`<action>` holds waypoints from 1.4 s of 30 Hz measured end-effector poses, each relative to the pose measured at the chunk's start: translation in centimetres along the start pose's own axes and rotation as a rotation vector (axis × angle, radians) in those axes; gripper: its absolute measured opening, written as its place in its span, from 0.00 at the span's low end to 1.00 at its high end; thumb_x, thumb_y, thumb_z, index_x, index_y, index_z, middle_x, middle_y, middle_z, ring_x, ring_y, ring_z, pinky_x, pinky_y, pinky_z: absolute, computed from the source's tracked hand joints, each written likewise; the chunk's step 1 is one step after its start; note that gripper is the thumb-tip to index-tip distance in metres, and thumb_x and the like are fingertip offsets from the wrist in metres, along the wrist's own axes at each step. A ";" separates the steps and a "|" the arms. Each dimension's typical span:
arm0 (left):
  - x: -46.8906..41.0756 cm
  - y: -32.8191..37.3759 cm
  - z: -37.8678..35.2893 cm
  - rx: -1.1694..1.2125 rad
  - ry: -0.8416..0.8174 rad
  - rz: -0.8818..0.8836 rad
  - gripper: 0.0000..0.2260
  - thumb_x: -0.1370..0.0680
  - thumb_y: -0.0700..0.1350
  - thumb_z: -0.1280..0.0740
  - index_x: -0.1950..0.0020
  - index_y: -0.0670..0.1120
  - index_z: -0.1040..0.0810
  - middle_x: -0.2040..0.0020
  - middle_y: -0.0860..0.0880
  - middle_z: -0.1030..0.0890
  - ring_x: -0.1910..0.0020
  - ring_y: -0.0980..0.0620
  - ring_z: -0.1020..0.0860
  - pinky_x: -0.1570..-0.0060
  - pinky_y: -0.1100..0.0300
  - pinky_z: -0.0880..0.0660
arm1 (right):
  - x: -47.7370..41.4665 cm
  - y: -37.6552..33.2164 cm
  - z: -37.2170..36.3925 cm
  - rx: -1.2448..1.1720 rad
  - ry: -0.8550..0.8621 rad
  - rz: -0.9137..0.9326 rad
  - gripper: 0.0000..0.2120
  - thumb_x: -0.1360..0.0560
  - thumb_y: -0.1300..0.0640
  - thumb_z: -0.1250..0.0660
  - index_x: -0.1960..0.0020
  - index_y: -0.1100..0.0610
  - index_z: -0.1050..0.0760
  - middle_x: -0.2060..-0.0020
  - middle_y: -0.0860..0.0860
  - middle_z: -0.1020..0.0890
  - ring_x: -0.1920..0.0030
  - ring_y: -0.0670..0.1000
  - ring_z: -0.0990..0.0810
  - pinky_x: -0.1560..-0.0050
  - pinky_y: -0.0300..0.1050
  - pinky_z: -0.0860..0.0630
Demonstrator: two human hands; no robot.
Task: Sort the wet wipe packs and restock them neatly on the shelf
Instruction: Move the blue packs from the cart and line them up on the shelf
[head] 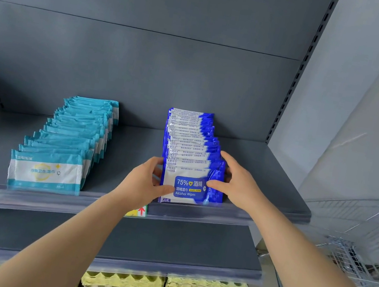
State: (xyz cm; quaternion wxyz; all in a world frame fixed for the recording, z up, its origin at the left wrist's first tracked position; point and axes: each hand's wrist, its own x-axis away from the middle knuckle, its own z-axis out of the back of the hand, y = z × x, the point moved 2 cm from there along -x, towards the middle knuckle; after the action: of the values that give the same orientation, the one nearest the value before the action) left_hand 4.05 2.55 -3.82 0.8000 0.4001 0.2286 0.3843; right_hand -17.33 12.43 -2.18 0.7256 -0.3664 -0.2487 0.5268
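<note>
The left grip (pixel 144 181) grasps the front blue pack (pixel 191 186) at its left edge, thumb across the face and fingers curled behind. The right grip (pixel 239 182) pinches the same pack at its right edge, its fingers also lying along the side of the blue row (pixel 189 138) behind. That pack stands upright at the front lip of the shelf (pixel 130 155), touching the row. This looks like squaring up the blue row, with sorting seemingly done. The next move calls for an even push from both sides so the packs line up without toppling. The pack is soft white and blue film, labelled alcohol wipes. The teal row (pixel 76 133) stands well apart to the left
</note>
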 end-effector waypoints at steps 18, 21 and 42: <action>1.4 -0.7 0.1 -0.016 0.046 -0.050 0.28 0.28 0.43 0.26 0.30 0.48 0.30 0.46 0.55 0.19 0.54 0.57 0.19 0.51 0.57 0.20 | 1.1 -1.6 -1.8 0.766 0.042 0.289 0.31 0.20 0.43 0.43 0.22 0.50 0.50 0.22 0.53 0.61 0.23 0.54 0.62 0.24 0.54 0.58; 2.4 -1.1 1.9 -0.162 0.184 -0.071 0.24 0.27 0.49 0.27 0.32 0.49 0.27 0.44 0.54 0.20 0.50 0.58 0.21 0.48 0.62 0.26 | 1.3 -3.3 -3.6 0.813 0.055 0.374 0.31 0.20 0.46 0.44 0.22 0.54 0.51 0.22 0.53 0.57 0.23 0.52 0.60 0.24 0.50 0.62; 6.8 -11.4 17.4 -0.638 0.400 -0.057 0.32 0.24 0.56 0.33 0.24 0.48 0.39 0.24 0.47 0.39 0.25 0.45 0.41 0.26 0.48 0.46 | 0.5 -8.3 -11.9 0.724 0.301 0.145 0.30 0.21 0.47 0.39 0.24 0.55 0.44 0.23 0.52 0.45 0.23 0.53 0.51 0.24 0.55 0.58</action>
State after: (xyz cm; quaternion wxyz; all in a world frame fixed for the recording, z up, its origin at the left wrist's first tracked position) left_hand 24.74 -4.53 -3.49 0.8343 0.0414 0.2602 0.4843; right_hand -3.48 8.25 -2.82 0.7971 -0.1767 0.0889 0.5705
